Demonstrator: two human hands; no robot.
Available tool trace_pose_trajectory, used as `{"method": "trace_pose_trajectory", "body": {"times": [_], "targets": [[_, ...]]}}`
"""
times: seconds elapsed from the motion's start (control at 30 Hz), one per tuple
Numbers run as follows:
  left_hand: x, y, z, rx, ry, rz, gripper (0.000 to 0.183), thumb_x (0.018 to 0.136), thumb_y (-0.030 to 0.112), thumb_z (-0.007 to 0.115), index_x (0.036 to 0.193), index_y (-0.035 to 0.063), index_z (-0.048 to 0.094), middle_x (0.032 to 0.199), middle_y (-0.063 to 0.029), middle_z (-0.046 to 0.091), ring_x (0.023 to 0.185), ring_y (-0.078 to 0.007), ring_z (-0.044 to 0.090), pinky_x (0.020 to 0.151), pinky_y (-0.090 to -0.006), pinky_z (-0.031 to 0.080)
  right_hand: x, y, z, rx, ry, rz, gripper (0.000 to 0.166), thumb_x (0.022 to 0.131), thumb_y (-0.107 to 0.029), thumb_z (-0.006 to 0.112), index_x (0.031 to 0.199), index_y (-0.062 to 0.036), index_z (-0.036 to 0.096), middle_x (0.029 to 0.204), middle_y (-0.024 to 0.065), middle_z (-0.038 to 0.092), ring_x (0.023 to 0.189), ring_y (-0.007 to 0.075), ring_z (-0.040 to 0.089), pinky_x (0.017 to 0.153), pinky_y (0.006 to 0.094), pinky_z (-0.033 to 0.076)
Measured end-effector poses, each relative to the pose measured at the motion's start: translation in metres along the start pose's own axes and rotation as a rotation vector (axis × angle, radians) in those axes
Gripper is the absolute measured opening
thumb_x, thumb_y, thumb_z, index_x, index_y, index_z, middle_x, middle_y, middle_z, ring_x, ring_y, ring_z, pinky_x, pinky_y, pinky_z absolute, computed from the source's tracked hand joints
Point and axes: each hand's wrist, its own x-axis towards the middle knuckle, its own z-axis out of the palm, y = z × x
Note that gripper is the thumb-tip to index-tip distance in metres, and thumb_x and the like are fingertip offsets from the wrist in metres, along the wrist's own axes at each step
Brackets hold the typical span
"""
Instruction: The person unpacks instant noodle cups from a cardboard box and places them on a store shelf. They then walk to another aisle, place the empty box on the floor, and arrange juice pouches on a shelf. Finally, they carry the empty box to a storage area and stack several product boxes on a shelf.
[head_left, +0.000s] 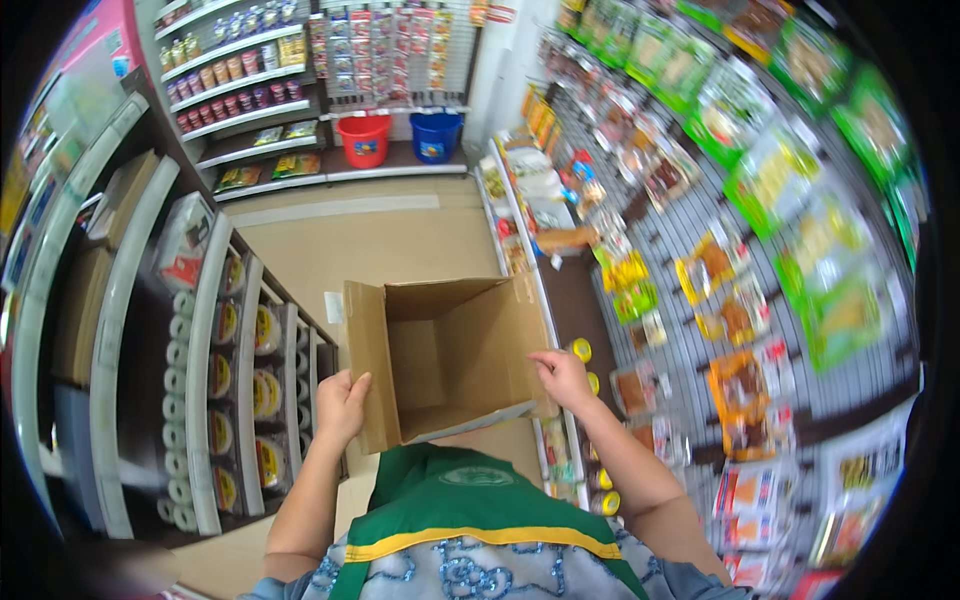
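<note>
In front of my green apron (480, 487) is a cardboard box (469, 360) with its top open towards me, so the bare inner walls and bottom show. My left hand (343, 405) grips the outer edge of the box's left flap (367, 367), thumb on top. On the other side, my right hand (562, 379) holds the right flap, its fingers curled at the cardboard. Some of the fingers of both hands are hidden from view.
Shelves (202, 375) with rolls and round packs stand close on the left. Hanging packaged foods (735, 315) line the right wall above a low shelf (574, 300). Ahead, a red bucket (364, 142) and a blue bucket (435, 139) sit on a bottom shelf beyond the tan floor (360, 244).
</note>
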Motion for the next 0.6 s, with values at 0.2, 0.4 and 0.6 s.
{"method": "trace_pose_trajectory", "body": {"times": [0.2,0.4,0.6], "targets": [[0.201,-0.031,-0.006,-0.163,0.157,-0.051,0.023,0.08,0.018,0.054,0.072,-0.0031,0.055,0.061,-0.0158,0.055,0.056,-0.0232,0.054,0.054,-0.0322,0.041,0.247,0.042,0.064,0.074,-0.203,0.077,0.021,0.074,-0.005,0.054,0.093,-0.0058,0.063,0.074,0.0108,0.061,0.058,0.0174,0.054,0.056,0.0279,0.044],[0.4,-0.069,-0.025,-0.166,0.219,-0.116,0.02,0.08,0.018,0.053,0.074,-0.0016,0.056,0.059,-0.0131,0.054,0.054,-0.0188,0.051,0.054,-0.0315,0.041,0.472,0.079,0.144,0.051,-0.18,-0.074,0.02,0.075,-0.006,0.053,0.092,-0.0075,0.064,0.07,0.0115,0.06,0.059,0.015,0.054,0.056,0.0268,0.043],[0.562,-0.094,-0.082,-0.126,0.405,-0.191,0.016,0.078,0.014,0.056,0.073,-0.0015,0.057,0.056,-0.0094,0.052,0.051,-0.0132,0.048,0.05,-0.0301,0.04,0.685,0.047,0.203,0.098,-0.336,-0.11,0.022,0.074,-0.009,0.054,0.094,-0.0084,0.064,0.067,0.0109,0.061,0.053,0.0178,0.053,0.052,0.0305,0.043]]}}
